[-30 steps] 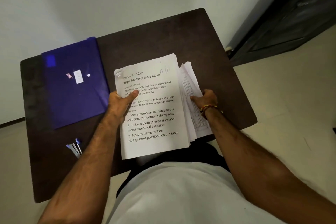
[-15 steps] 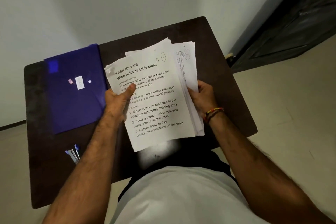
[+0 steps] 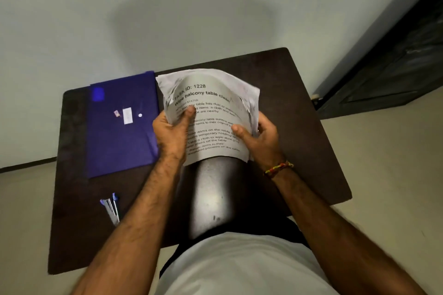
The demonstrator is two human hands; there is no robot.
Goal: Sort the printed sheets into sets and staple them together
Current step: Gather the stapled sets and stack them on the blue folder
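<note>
While the sheets are still in one bundle, we read the scene from the left. We find a blue folder (image 3: 121,124) lying flat on the dark table (image 3: 299,108), and nearer to us a pair of pens (image 3: 110,207), well apart from the hands. We cannot tell whether a stapler is among them.

We hold the stack of printed sheets (image 3: 211,112) upright over the middle of the table, bowed toward us, with its lower edge apparently at the surface. Our left hand (image 3: 171,134) grips the left edge, thumb pressed on the top page. Our right hand (image 3: 260,137) grips the right edge, thumb on the front and fingers curled behind.

We judge the step in hand to be squaring the stack before sorting; no set is separated and nothing is stapled yet.

For the next move, we would:
1. Relax the bow so the edges align.
2. Lay the stack flat.
3. Lift pages off one by one, reading each heading.
</note>
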